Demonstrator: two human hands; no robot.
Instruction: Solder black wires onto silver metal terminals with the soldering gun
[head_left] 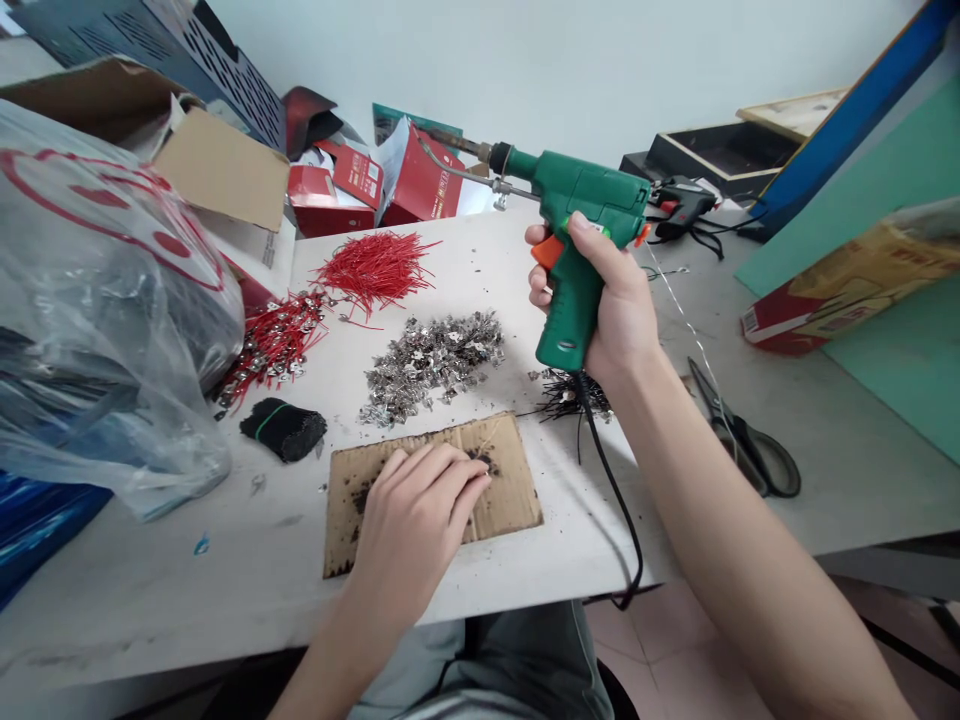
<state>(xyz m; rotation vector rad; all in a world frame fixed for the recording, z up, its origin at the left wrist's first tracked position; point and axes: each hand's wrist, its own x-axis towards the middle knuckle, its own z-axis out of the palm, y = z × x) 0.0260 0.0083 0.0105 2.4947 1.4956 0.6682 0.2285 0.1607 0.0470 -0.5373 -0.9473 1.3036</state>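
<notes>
A green soldering gun (576,205) with an orange trigger is gripped in my right hand (619,290), raised above the table with its tip to the upper left. Solder wire (686,320) trails from its back end. My left hand (424,500) rests on a scorched piece of cardboard (514,500), thumb and forefinger pinched together; what they hold is too small to make out. Just beyond the cardboard lies a pile of small metal terminals (435,360). Black wires (562,395) with metal ends lie under the gun's handle.
Red wires (379,270) and red wires with terminals (274,345) lie at the back left, near a banded black wire bundle (285,428). A plastic bag (112,300) fills the left side. Scissors (742,435) lie right of my forearm. Boxes (420,175) line the wall.
</notes>
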